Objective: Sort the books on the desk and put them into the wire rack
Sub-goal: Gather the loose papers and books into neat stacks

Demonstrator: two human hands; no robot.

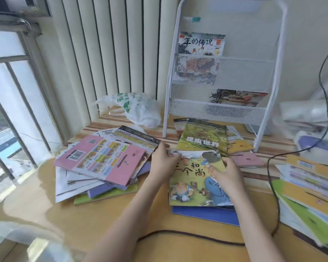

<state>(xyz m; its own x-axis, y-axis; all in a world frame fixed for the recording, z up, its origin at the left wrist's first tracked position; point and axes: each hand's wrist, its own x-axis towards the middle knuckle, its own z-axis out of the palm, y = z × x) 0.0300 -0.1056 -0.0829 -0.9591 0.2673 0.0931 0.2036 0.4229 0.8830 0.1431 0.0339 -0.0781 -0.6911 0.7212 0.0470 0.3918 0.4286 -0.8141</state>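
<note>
Both hands grip the monk picture book (195, 178) mid-tabletop: left hand (162, 161) at its upper-left corner, right hand (225, 174) at its right edge

— What's the book (193, 188) the two hands grip coloured like?

— Yellow-green cover, cartoon figures in blue robes, black brush characters across the top.

— And just under it?

— A plain blue book (206, 214). Just beyond the grip lies a green book (203, 138) with pale lettering.

— To the left of the grip?

— A pink book (102, 159) with a grid of small coloured panels and a black-and-white barcode, over purple and green ones.

— Farther back?

— A white mesh wire rack (222, 110), and a white plastic bag (138, 108) printed green.
</note>
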